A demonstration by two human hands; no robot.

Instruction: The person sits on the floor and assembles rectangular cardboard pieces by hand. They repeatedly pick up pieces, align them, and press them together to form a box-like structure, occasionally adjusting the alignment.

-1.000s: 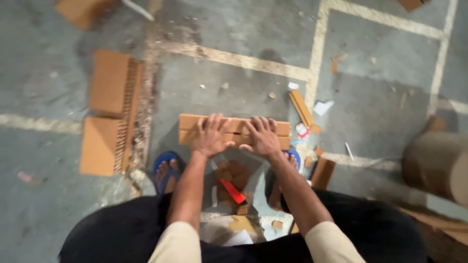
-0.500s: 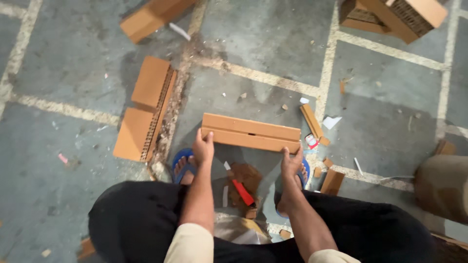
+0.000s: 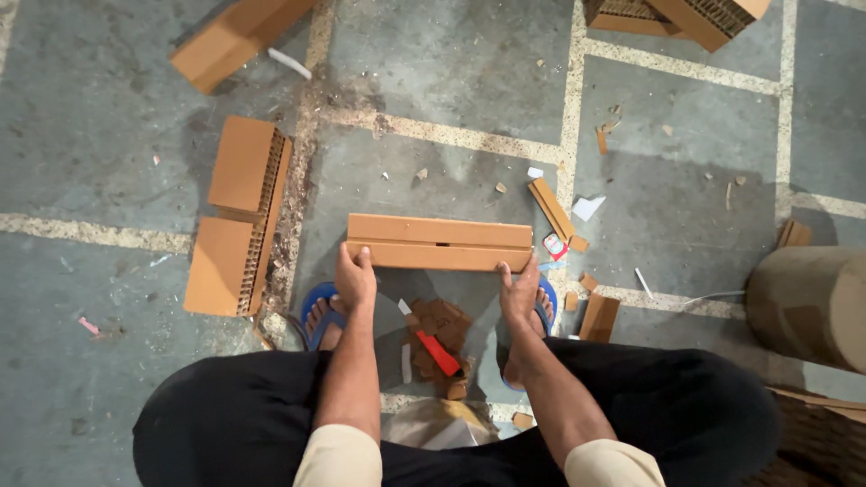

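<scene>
Two long brown cardboard strips (image 3: pixel 439 243) lie side by side on the grey floor in front of me. My left hand (image 3: pixel 354 275) grips their left end and my right hand (image 3: pixel 520 287) grips their right end, fingers curled on the near edge. Between my feet in blue sandals (image 3: pixel 317 314) lies a red cutter (image 3: pixel 438 353) on a small heap of cardboard scraps (image 3: pixel 439 325).
Two thick honeycomb cardboard slabs (image 3: pixel 239 212) lie to the left. More cardboard pieces sit at the top left (image 3: pixel 236 38) and top right (image 3: pixel 686 16). A short cardboard strip (image 3: pixel 551 206) and small scraps lie right of the strips. A large brown roll (image 3: pixel 807 305) stands at the right.
My hands slid apart from the middle of the strips to their two ends. The view shifted so the strips sit nearer the centre.
</scene>
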